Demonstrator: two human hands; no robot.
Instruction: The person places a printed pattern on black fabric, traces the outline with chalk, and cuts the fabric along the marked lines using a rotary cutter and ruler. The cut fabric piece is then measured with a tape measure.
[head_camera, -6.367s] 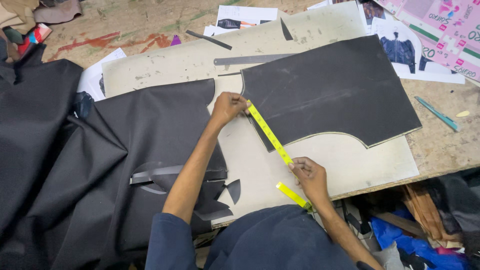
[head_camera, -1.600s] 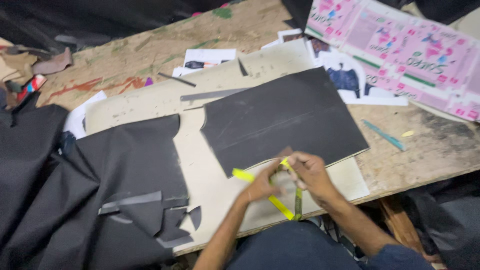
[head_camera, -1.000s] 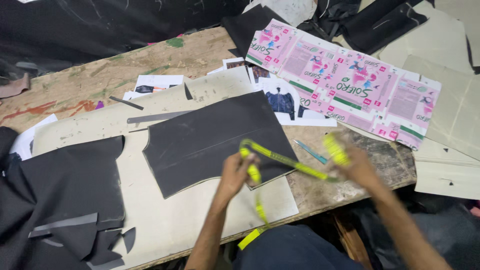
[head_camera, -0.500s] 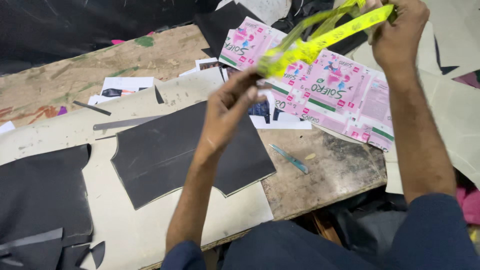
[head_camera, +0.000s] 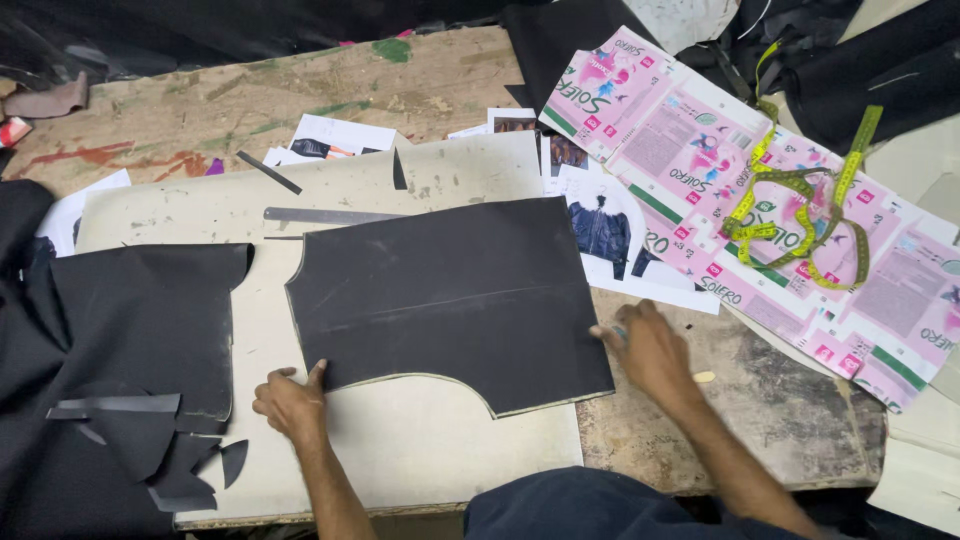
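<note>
The left hand (head_camera: 292, 403) is laid flat, fingers spread, on the lower left corner of the black cut panel (head_camera: 450, 300); nothing is gripped. The right hand (head_camera: 648, 345) is pressed on the panel's right edge. The panel lies on a cream pattern board (head_camera: 400, 460), apparently being aligned; steady, even pressure seems needed. A yellow measuring tape (head_camera: 800, 215) lies well apart.

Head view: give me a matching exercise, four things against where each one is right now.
Things:
1 yellow measuring tape
2 left hand
3 right hand
4 metal ruler

Places:
A at the right edge of the black cut piece
B on the pale pattern board, above the black piece
C heaped on the pink printed sheet
D at the black piece's lower left corner

Pairs: 1-C, 2-D, 3-A, 4-B
</note>
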